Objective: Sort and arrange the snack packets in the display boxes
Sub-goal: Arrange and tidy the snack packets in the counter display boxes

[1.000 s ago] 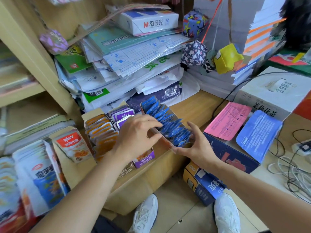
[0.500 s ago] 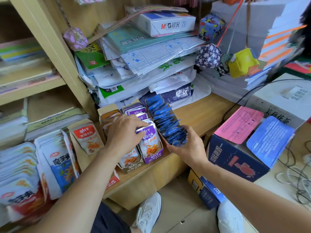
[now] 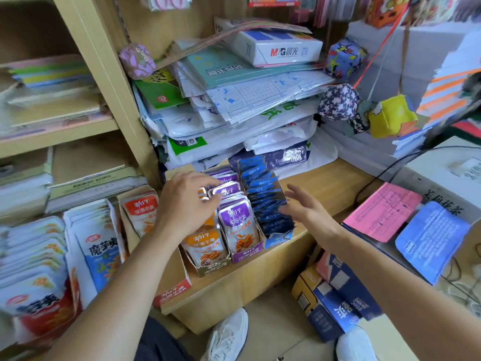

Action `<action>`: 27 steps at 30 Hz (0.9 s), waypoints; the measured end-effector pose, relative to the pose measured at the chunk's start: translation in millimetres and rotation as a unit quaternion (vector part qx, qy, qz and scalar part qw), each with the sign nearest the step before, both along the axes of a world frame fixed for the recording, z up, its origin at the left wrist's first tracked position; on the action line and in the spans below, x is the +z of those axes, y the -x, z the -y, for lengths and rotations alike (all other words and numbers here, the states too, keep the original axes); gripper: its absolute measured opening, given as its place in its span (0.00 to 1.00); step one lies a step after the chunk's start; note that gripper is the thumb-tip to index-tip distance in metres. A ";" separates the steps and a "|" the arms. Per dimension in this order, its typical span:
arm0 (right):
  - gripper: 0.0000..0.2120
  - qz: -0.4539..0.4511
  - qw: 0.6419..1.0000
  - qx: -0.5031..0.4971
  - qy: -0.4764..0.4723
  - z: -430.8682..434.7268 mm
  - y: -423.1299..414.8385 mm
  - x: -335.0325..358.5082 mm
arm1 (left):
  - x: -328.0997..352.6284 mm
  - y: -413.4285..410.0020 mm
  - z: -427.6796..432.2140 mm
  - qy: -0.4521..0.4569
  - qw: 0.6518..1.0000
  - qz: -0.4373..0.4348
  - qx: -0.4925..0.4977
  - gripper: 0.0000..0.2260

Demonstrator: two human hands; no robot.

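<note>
Head view: both hands at three rows of snack packets on a wooden ledge [image 3: 325,183].
The left hand [image 3: 186,207] hides most of the orange packets [image 3: 205,246], its fingertips bent onto the purple packets [image 3: 235,222]; I cannot tell whether it pinches any. The right hand [image 3: 309,212], fingers spread and holding nothing, is beside the blue packets [image 3: 265,196]; contact is unclear.

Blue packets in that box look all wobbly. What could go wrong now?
1. The shiny blue snack packets lean unevenly in their blue cardboard display box. The open right hand is right beside them, holding nothing, so a bump might spill some.
2. That box sits near the front edge of the wooden counter. The left hand, touching the purple snack packets next to it, might push a box off.
</note>
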State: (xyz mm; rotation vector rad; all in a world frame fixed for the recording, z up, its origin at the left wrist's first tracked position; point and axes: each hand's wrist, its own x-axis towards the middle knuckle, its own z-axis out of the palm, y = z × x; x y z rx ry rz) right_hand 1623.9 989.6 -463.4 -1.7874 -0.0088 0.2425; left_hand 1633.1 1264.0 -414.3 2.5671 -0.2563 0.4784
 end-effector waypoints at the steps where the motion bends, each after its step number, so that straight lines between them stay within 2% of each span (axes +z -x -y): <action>1: 0.41 0.007 1.000 -0.008 -0.008 -2.3 -4.3 1.6 | 0.8 -1.1 -5.2 -0.014 1.000 -0.008 -0.001 0.15; 5: 0.36 0.059 0.998 -0.012 0.030 -12.8 -22.1 4.8 | 3.1 0.0 -8.3 -0.119 0.987 -0.105 -0.027 0.40; 7: 0.36 0.078 0.996 0.012 0.049 -19.0 -29.8 5.0 | 0.9 -0.1 -3.1 -0.166 0.975 -0.141 -0.036 0.47; 10: 0.39 0.105 0.989 0.049 0.087 -31.0 -36.5 5.7 | -5.4 -5.1 3.7 -0.181 0.973 -0.141 -0.028 0.45; 15: 0.45 0.199 0.936 0.086 0.278 -31.5 -43.8 0.0 | -6.5 -8.9 8.0 -0.157 0.981 -0.111 -0.013 0.39; 17: 0.44 0.188 0.944 0.079 0.258 -27.6 -46.9 0.3 | -6.3 -10.0 8.6 -0.155 0.982 -0.108 -0.016 0.38; 20: 0.43 0.147 0.979 0.042 0.138 -29.1 -44.4 6.9 | -3.7 -12.1 10.1 -0.154 0.983 -0.100 -0.021 0.37; 21: 0.43 0.166 0.973 0.035 0.159 -30.5 -44.1 9.0 | -3.0 -12.5 10.4 -0.163 0.981 -0.102 -0.020 0.38; 22: 0.43 0.208 0.951 0.035 0.225 -32.0 -44.5 9.9 | -3.2 -13.5 10.3 -0.178 0.978 -0.111 -0.019 0.38; 24: 0.40 0.298 0.866 0.056 0.397 -37.1 -46.2 7.6 | -4.0 -13.9 10.4 -0.204 0.971 -0.127 -0.011 0.40; 25: 0.39 0.309 0.836 0.070 0.447 -40.0 -46.9 6.4 | -4.7 -14.2 10.1 -0.206 0.969 -0.133 -0.008 0.40; 27: 0.38 0.299 0.814 0.090 0.489 -45.1 -46.7 4.2 | -6.4 -13.8 10.3 -0.204 0.970 -0.131 -0.007 0.39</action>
